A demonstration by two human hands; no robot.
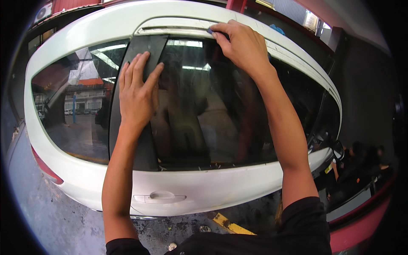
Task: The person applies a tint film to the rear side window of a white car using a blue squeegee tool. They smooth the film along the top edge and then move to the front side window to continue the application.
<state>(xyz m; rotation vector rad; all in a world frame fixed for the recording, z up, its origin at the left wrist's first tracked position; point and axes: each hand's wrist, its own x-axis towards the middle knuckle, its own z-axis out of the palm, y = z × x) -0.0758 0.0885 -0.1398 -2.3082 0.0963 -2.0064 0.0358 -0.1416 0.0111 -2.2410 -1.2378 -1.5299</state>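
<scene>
The left hand (138, 97), open and spread over the pillar (142, 148) beneath it, seems braced for steadiness, while well apart from it the right hand (246, 44) pinches a blue piece (209, 30) in its fingertips, likely for control, by the slot (170, 28) to their left.

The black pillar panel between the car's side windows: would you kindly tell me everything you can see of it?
The black pillar panel is a long, flat strip, matte and plastic-looking. It runs upright, its top leaning rightward in this view, with white bodywork above and below. The rear side window lies to its left, the door window to its right. The left hand, fingers spread, appears to rest on it; hand and left forearm hide parts of it.
</scene>
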